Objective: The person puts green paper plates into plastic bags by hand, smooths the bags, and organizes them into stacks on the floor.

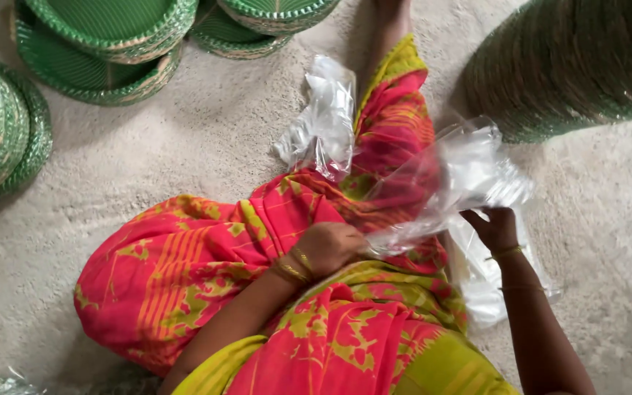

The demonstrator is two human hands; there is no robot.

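I sit on the floor in a pink, orange and yellow-green garment. A clear plastic bag (pixel 448 183) is stretched over my lap between both hands. My left hand (pixel 330 247), with gold bangles at the wrist, grips the bag's near-left corner. My right hand (pixel 495 227) pinches its right edge. Further up on my leg lies another crumpled clear bag (pixel 323 121). More clear plastic (pixel 488 281) rests on the floor under my right forearm.
Stacks of green woven plates with pale rims stand at the top left (pixel 107 44), at the far left (pixel 1 128) and at the top centre (pixel 257 22). A tall leaning stack (pixel 572 62) fills the top right. The floor is rough grey concrete (pixel 206 139).
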